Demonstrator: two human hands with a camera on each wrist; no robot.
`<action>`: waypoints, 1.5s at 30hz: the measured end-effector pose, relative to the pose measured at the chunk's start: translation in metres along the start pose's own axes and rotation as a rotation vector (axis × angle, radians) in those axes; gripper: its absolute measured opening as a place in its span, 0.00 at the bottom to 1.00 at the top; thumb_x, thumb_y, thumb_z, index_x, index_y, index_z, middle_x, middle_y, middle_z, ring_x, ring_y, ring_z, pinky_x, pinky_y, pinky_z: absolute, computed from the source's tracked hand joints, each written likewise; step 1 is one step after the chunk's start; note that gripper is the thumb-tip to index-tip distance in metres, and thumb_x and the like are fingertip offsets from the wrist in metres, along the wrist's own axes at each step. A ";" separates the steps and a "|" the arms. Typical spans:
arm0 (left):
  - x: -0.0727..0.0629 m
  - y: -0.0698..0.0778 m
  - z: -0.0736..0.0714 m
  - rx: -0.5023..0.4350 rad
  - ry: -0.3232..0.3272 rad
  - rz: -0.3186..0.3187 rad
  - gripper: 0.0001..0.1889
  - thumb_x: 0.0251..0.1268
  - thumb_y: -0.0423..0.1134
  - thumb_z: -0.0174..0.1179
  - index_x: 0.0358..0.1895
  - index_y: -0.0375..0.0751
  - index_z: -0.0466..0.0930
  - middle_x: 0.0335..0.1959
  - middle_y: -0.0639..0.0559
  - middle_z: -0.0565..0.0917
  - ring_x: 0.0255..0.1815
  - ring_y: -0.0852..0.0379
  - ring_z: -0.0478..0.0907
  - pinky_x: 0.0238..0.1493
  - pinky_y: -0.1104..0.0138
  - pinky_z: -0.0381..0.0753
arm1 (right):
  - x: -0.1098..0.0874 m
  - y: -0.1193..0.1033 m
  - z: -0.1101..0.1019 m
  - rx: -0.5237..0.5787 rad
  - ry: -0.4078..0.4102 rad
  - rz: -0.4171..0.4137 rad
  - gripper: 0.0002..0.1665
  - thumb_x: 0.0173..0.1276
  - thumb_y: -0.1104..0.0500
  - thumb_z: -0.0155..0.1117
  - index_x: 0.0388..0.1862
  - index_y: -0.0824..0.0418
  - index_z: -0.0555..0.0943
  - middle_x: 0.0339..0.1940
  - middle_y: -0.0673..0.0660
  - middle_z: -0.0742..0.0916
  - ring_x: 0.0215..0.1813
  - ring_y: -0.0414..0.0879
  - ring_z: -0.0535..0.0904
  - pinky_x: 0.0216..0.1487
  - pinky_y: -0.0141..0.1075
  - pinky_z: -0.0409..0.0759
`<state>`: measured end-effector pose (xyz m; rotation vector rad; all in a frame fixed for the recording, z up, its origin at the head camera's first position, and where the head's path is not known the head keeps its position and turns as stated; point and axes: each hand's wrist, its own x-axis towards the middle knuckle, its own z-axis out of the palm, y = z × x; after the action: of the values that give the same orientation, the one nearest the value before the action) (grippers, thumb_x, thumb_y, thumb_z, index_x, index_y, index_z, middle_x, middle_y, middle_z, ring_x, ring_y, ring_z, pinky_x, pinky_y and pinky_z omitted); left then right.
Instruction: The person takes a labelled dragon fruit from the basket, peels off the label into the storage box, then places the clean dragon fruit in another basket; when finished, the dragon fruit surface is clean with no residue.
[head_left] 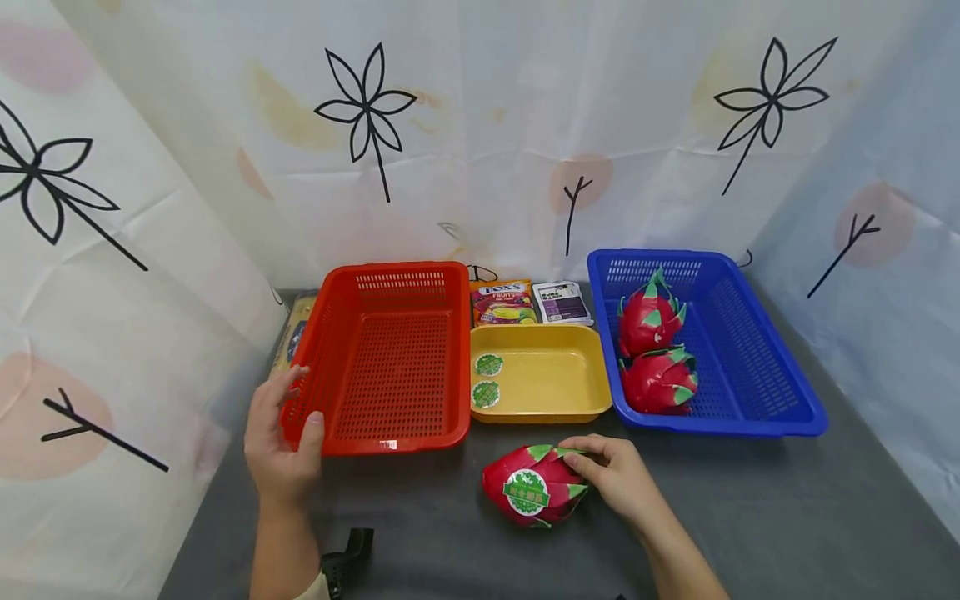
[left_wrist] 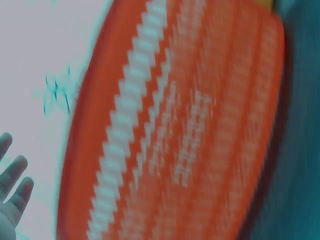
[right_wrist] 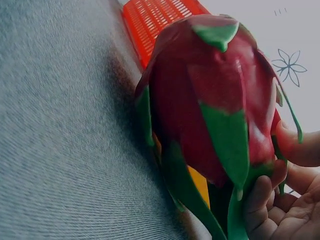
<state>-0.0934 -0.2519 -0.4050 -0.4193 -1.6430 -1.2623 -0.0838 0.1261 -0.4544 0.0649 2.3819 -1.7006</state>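
Note:
A pink dragon fruit (head_left: 557,482) with green-tipped scales and a round green sticker lies low over the dark table, in front of the yellow tray. My right hand (head_left: 618,477) pinches it at its leafy end between thumb and fingers, which the right wrist view shows up close. Beside the left wall of the red basket (head_left: 390,367), my left hand (head_left: 281,442) has its fingers spread and holds nothing. The blurred left wrist view shows some of its fingers (left_wrist: 17,192) apart at the left edge. Two more dragon fruits (head_left: 651,321) sit in the left part of the blue basket (head_left: 750,342).
Between the baskets stands the yellow tray (head_left: 551,375), with two green stickers (head_left: 486,394) on its left side. Behind it are a fruit sweets bag (head_left: 504,302) and a white-and-dark packet (head_left: 562,302). Patterned curtains surround the table; a black strap (head_left: 348,558) shows by the left wrist.

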 end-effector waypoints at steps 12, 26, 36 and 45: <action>-0.035 0.013 0.069 -0.300 -0.429 0.109 0.26 0.57 0.30 0.58 0.60 0.21 0.76 0.55 0.33 0.81 0.57 0.44 0.77 0.62 0.64 0.75 | 0.014 0.003 0.000 0.072 -0.020 0.069 0.14 0.75 0.60 0.64 0.53 0.67 0.87 0.44 0.58 0.90 0.41 0.47 0.84 0.40 0.36 0.83; -0.095 0.028 0.111 -0.244 -0.919 -0.061 0.39 0.57 0.36 0.70 0.74 0.37 0.67 0.67 0.44 0.75 0.63 0.50 0.76 0.59 0.60 0.81 | 0.016 0.007 0.000 0.095 -0.032 0.018 0.16 0.75 0.58 0.65 0.53 0.68 0.86 0.42 0.58 0.90 0.35 0.47 0.81 0.33 0.35 0.81; -0.125 0.011 0.114 -0.180 -0.914 -0.199 0.40 0.58 0.43 0.75 0.73 0.44 0.68 0.69 0.52 0.73 0.66 0.54 0.74 0.61 0.61 0.80 | 0.010 0.005 0.006 0.009 0.056 0.008 0.15 0.74 0.58 0.66 0.54 0.64 0.87 0.48 0.57 0.89 0.44 0.47 0.84 0.42 0.32 0.83; -0.127 0.007 0.114 -0.190 -0.916 -0.321 0.37 0.60 0.49 0.75 0.72 0.50 0.71 0.69 0.57 0.73 0.66 0.55 0.74 0.61 0.61 0.80 | -0.013 -0.013 0.017 -0.218 0.196 -0.171 0.13 0.74 0.56 0.68 0.52 0.59 0.89 0.57 0.57 0.81 0.48 0.48 0.78 0.45 0.38 0.81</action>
<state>-0.0855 -0.1146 -0.5060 -0.9843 -2.4248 -1.5918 -0.0706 0.1074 -0.4447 -0.0073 2.7763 -1.5541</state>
